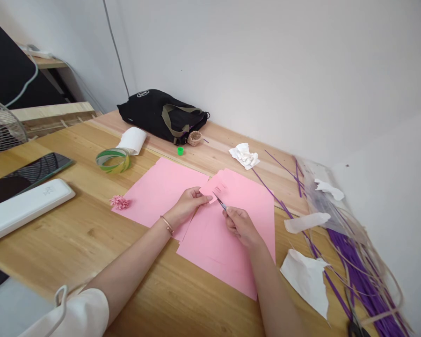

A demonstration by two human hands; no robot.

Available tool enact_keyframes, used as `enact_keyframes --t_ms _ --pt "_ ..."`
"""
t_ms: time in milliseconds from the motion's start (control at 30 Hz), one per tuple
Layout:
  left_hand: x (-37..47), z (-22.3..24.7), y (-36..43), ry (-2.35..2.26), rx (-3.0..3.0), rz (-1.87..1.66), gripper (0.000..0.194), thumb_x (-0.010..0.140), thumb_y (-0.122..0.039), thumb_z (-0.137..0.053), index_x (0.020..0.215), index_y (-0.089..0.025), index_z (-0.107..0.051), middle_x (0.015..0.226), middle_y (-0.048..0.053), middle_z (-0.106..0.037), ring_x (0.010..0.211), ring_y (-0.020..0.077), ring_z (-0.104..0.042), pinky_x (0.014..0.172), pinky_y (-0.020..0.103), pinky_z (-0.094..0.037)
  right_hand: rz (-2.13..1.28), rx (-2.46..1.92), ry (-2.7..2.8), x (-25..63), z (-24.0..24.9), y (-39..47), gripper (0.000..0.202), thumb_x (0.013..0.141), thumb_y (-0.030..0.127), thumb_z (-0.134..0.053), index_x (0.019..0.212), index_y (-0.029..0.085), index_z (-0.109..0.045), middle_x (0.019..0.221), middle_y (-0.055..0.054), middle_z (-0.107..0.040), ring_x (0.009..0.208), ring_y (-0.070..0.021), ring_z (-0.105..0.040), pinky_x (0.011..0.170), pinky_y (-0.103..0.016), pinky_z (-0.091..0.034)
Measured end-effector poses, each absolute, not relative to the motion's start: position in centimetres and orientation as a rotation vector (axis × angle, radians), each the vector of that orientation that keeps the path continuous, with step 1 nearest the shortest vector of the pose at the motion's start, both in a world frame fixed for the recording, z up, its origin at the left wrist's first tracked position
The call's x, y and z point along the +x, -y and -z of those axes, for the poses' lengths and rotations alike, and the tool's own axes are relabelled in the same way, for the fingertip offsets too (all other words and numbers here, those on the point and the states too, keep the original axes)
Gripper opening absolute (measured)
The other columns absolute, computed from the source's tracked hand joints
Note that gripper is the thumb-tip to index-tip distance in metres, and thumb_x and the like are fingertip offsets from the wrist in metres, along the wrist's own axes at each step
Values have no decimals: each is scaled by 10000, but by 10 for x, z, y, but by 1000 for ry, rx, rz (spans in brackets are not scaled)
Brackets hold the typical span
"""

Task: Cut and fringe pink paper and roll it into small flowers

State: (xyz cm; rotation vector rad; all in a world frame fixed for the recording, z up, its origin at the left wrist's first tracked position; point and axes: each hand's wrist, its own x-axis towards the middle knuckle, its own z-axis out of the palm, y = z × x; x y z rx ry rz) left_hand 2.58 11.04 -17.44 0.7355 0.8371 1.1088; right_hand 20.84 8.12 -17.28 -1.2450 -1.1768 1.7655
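1. At far left on the worktop [101, 252], a dark glossy device [28, 178] lies behind a long white case [28, 208]; the case bears a small grey mark, too faint to read.
2. A fluffy pink pompom [119, 202] sits at the left corner of the left pink sheet [161, 187].
3. Behind it, a green and yellow ring [125, 163] rests beside a white roll [134, 140].
4. The black bag [149, 112] carries a white oval logo with lettering inside, too small to read; a green cup [180, 151] and a small woven basket [195, 137] are near it.
5. The left hand [189, 202], with a bracelet [167, 225] at its wrist, has its grip pinched on the small pink piece [207, 189], which shows short reddish lines and is above the pink sheets.
6. The right hand [240, 226] has its grip closed around the small scissors [220, 201], their tips at the small pink piece, over the right pink sheets [210, 252].
7. Crumpled white paper [244, 156] lies behind the sheets.
8. At right are white scraps [307, 281], purple strips [358, 271] and dark-handled scissors [355, 327].
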Motion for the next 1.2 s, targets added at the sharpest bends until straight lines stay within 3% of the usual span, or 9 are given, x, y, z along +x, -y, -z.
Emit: enact_keyframes --t_ms 1200 --pt "24 177 -112 -815 777 -1075 316 521 -272 -836 734 -113 -665 659 17 -664 589 100 -567 604 240 -438 -1767 -1244 1192 207 172 -82 478 712 636 -595 655 183 -453 433 120 -233 366 -21 -122 361 -192 -73"
